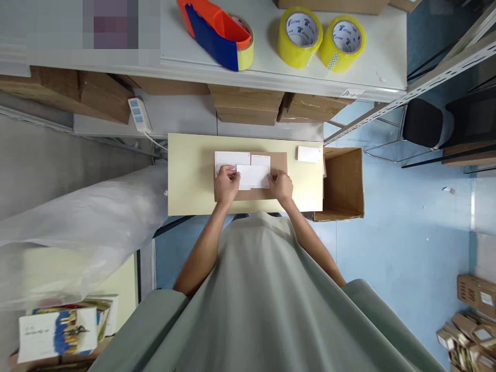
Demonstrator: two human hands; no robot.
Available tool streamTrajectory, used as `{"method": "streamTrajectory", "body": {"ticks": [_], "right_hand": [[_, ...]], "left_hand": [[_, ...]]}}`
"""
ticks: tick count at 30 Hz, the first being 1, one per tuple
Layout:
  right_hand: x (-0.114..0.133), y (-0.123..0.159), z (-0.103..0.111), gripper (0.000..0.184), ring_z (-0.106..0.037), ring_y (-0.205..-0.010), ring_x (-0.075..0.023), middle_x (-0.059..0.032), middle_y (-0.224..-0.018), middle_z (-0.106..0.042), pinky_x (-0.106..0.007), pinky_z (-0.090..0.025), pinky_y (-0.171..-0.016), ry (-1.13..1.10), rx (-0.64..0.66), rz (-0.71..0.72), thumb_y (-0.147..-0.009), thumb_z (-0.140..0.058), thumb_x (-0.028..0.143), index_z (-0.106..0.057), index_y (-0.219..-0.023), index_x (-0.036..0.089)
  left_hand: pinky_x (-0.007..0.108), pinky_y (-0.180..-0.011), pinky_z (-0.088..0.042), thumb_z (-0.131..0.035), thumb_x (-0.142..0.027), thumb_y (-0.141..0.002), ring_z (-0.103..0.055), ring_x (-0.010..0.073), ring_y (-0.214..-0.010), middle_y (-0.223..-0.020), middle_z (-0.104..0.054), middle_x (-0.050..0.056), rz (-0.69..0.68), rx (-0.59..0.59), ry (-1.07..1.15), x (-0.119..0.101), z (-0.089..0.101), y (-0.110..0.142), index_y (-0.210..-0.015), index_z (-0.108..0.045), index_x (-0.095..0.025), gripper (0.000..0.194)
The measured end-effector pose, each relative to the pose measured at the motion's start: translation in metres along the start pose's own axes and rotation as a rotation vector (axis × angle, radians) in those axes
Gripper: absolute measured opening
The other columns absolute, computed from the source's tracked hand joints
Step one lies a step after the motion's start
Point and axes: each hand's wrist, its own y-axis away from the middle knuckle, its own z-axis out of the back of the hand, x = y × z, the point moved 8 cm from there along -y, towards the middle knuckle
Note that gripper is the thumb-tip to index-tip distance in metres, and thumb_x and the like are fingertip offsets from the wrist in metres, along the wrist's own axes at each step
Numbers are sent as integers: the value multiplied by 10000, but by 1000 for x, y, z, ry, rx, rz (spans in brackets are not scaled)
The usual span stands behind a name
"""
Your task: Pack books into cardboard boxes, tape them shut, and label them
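A small white card or box (253,176) is held level between my two hands, above a brown cardboard piece (279,161) on the pale yellow table. My left hand (227,185) pinches its left end, and the fingers of my right hand (281,186) close on its right end. Under and behind it, more white pieces lie on the cardboard: a larger one (231,157) at the left and a smaller one (260,160) at the right. Whether these are cards or flat boxes is too small to tell. Another white piece (309,154) rests near the table's right end.
Tape rolls (300,37) and an orange and blue tape dispenser (217,35) sit on the shelf (263,72) beyond the table (189,175). An open cardboard box (344,183) stands at the right. Plastic sheeting (89,217) bulges at the left, near a power strip (140,115).
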Motion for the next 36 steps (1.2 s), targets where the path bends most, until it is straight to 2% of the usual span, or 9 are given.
{"method": "streamTrajectory", "body": {"ticks": [4, 8, 15, 18, 24, 27, 32, 36], "right_hand": [[-1, -3, -1, 162, -786, -1140, -336, -152, -1274, -827, -444, -590, -999, -3, -12, -1, -1125, -658, 337, -757, -1061, 225], [-5, -5, -1, 144, -789, -1111, -303, -118, -1196, -848, -415, -586, -998, -37, -2, 11, -1107, -687, 326, -764, -1025, 236], [-12, -2, 0, 112, -798, -1008, -284, -80, -1059, -872, -380, -582, -913, 2, 112, 71, -1022, -798, 293, -808, -917, 256], [-2, -13, 4, 126, -798, -1008, -293, -95, -1057, -877, -376, -568, -893, 11, 116, 99, -1018, -815, 277, -819, -898, 241], [25, -38, 13, 134, -784, -1000, -243, -77, -1093, -873, -324, -558, -843, -38, 6, 122, -1080, -737, 269, -817, -988, 215], [28, -30, 6, 134, -785, -1002, -228, -70, -1100, -870, -304, -558, -844, -3, 22, 129, -1093, -730, 282, -814, -1008, 221], [33, -5, -20, 136, -803, -1055, -255, -87, -1111, -872, -310, -571, -900, 132, 165, 202, -1074, -758, 299, -831, -979, 236], [52, -15, -25, 117, -796, -1109, -269, -89, -1140, -874, -317, -568, -914, 160, 198, 227, -1075, -751, 306, -839, -1025, 245]], "left_hand": [[390, -943, -582, -734, -244, -913, -758, 239, -867, -1004, -829, 47, 0, -9, -8, 1, 1, -2, -1106, -673, -256, 203], [386, -941, -574, -740, -231, -908, -753, 238, -860, -995, -821, 46, 10, -3, -19, 1, 0, -2, -1104, -672, -252, 208], [403, -972, -567, -737, -214, -924, -764, 250, -887, -1015, -827, 55, 17, -6, -35, 0, 0, -2, -1105, -680, -247, 192], [404, -972, -568, -739, -214, -933, -774, 257, -900, -1043, -835, 85, 17, -1, -54, -1, -1, -2, -1122, -688, -224, 196], [364, -967, -581, -716, -211, -945, -795, 240, -948, -1078, -840, 93, 39, 10, -90, -3, -1, -2, -1146, -693, -208, 202], [357, -973, -586, -710, -218, -949, -801, 238, -965, -1082, -841, 83, 44, 9, -106, -5, 0, -1, -1145, -696, -214, 196], [370, -982, -592, -712, -224, -957, -803, 241, -966, -1099, -848, 70, 55, 20, -117, -6, 0, 2, -1149, -692, -234, 193], [379, -981, -597, -710, -221, -961, -807, 251, -990, -1122, -849, 82, 69, 22, -116, -5, -1, 2, -1143, -692, -234, 183]]}}
